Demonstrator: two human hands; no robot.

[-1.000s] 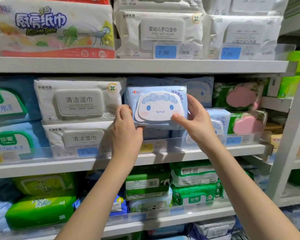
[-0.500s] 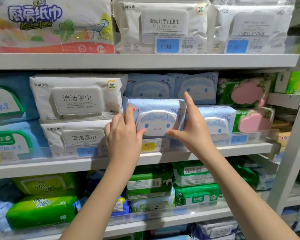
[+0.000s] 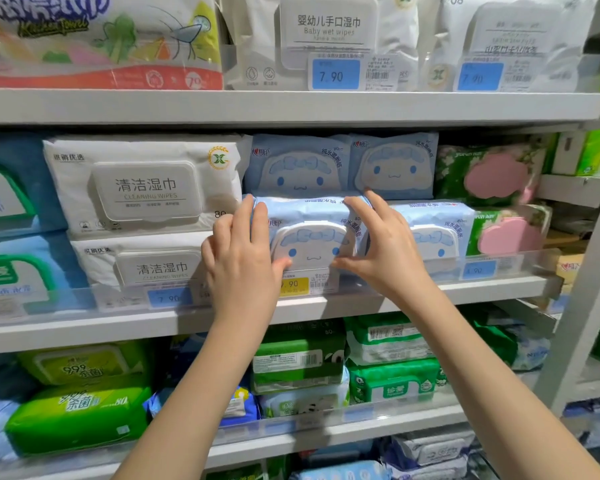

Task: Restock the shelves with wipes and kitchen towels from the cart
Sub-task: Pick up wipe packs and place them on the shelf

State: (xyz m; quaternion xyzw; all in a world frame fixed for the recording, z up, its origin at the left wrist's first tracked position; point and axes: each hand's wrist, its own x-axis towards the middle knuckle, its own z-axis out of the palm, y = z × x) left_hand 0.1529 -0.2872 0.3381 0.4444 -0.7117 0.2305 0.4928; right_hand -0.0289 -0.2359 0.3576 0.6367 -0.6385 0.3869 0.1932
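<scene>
A light-blue wipes pack (image 3: 310,237) with a white cartoon-face lid sits on the middle shelf (image 3: 326,308), behind the clear front lip. My left hand (image 3: 243,261) holds its left end, with the fingers up along the side and the thumb on the lid's lower corner. My right hand (image 3: 383,244) holds the right end, fingers reaching over the top edge and thumb on the front. Two matching blue packs (image 3: 298,168) stand behind it and another one (image 3: 433,233) lies to its right. A kitchen towel pack (image 3: 97,39) is on the top shelf at left. No cart is in view.
White cleaning wipes packs (image 3: 146,185) are stacked just left of my left hand. Green packs with pink lids (image 3: 492,174) fill the shelf's right end. Baby wet wipes (image 3: 326,29) sit above, green packs (image 3: 77,417) below. A white shelf post (image 3: 586,306) stands at right.
Both hands lowered the blue pack from in front of the back row down onto the middle shelf behind the lip. The camera moved closer to the shelves.
</scene>
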